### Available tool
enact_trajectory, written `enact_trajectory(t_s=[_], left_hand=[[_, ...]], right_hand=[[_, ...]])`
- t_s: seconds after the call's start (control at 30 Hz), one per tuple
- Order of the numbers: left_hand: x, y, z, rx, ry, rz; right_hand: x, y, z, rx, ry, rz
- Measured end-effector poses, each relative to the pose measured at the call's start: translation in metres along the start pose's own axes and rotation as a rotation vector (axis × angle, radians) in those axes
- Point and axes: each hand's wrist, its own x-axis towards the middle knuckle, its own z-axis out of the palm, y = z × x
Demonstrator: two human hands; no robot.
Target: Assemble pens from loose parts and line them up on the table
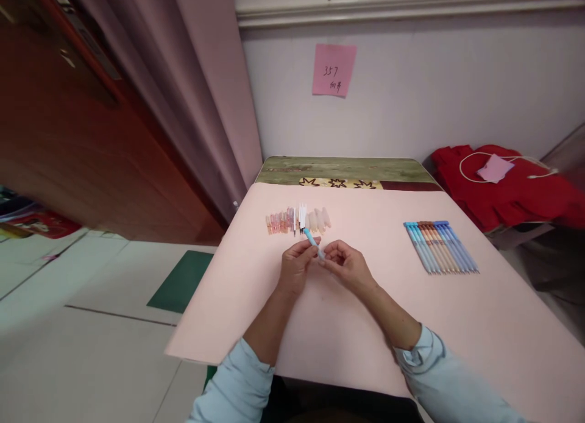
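Observation:
A light blue pen (312, 239) is held between my two hands over the middle of the table, tilted with its bright blue end pointing away from me. My left hand (295, 266) is closed in a pinch round its barrel. The fingers of my right hand (350, 266) pinch the near end, which is pale and partly hidden by the fingertips. Just beyond my hands lie a few white pen refills (302, 216) with dark tips. Left of them is a row of small pink and orange patterned pieces (280, 220), and to their right several pale translucent pieces (319, 219).
A neat row of pens (441, 247) in blue and brown lies on the right of the pink-covered table (365, 344). Red cloth (503, 194) with a white cable is beyond the right edge. A wall with a pink note (334, 70) stands behind; a brown door (114, 161) is at left.

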Motion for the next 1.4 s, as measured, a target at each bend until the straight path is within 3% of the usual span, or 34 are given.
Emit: enact_trajectory(t_s=[0.2,0.47,0.7,0.93,1.13,1.4], left_hand=[[0.001,0.000,-0.001,-0.015,0.021,0.037],[-0.002,0.004,-0.001,-0.065,-0.024,0.086],[0.003,0.006,-0.005,0.056,0.122,0.132],[0.006,0.007,-0.011,0.079,0.134,0.116],[0.008,0.002,-0.014,0.112,0.221,0.153],[0.008,-0.001,-0.018,0.200,0.209,0.220]], right_hand=[[-0.001,-0.006,-0.003,0.027,0.014,-0.042],[0.002,-0.005,-0.012,0.079,0.126,0.058],[0.002,-0.019,-0.025,0.005,0.174,0.092],[0.003,-0.018,-0.031,0.000,0.144,0.116],[0.001,-0.017,-0.029,-0.027,0.132,0.112],[0.002,-0.017,-0.025,-0.040,0.106,0.118]])
